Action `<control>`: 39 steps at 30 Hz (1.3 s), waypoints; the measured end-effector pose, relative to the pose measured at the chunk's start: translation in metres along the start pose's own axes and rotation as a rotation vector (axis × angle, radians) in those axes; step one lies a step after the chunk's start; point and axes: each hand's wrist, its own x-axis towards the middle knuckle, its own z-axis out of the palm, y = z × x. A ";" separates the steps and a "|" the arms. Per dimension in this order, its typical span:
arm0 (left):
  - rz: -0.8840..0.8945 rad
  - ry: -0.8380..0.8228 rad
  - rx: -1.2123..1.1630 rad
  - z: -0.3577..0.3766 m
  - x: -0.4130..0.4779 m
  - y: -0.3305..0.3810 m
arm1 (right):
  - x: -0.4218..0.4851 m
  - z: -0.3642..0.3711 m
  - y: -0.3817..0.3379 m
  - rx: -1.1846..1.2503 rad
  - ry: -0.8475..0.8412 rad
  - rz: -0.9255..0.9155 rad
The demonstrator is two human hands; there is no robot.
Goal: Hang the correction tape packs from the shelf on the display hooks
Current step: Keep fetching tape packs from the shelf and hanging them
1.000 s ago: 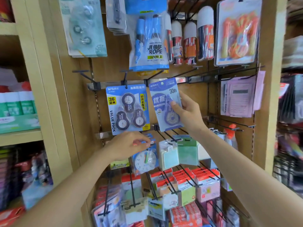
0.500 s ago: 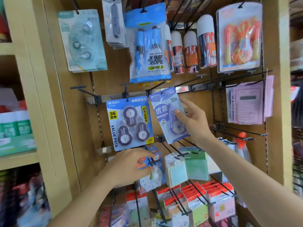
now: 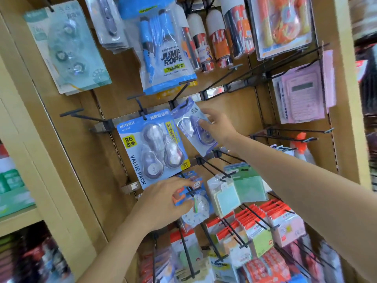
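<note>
My right hand (image 3: 218,125) pinches a single blue correction tape pack (image 3: 190,129) marked 30m by its right edge. The pack tilts, with its top corner at the base of a black display hook (image 3: 179,93). Just to its left a blue three-roll value pack (image 3: 151,148) hangs from its own hook. Below these, my left hand (image 3: 163,203) grips the top of a blue clock toy pack (image 3: 196,209) that hangs on a lower hook.
A jump rope bag (image 3: 163,54) and a pale green tape pack (image 3: 67,50) hang above. Bare hooks (image 3: 285,137) stick out on the right, under a pink calculator (image 3: 302,94). Sticky note packs (image 3: 251,227) crowd the lower hooks. A wooden post (image 3: 40,160) stands at the left.
My right hand has lifted the single pack and tilted it further, bringing its top up to the hook's base. My left hand has stayed on the clock pack. The view has moved closer.
</note>
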 end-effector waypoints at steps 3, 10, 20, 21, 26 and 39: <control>0.007 0.014 0.024 0.000 -0.001 0.000 | 0.016 0.008 0.002 -0.041 -0.023 0.044; -0.019 0.013 0.033 -0.002 -0.002 0.002 | 0.029 0.019 0.005 -0.257 -0.036 0.099; 0.013 0.144 0.192 -0.011 -0.011 0.013 | -0.090 -0.020 -0.028 -0.163 0.029 -0.055; 0.048 0.168 0.239 -0.010 -0.013 0.014 | -0.108 -0.026 -0.030 -0.158 0.014 -0.090; 0.213 0.379 0.259 0.002 -0.034 0.027 | -0.196 -0.050 -0.019 -0.269 -0.048 -0.196; -0.032 0.011 -0.154 0.214 -0.251 0.084 | -0.413 -0.072 0.100 -0.569 -0.385 0.076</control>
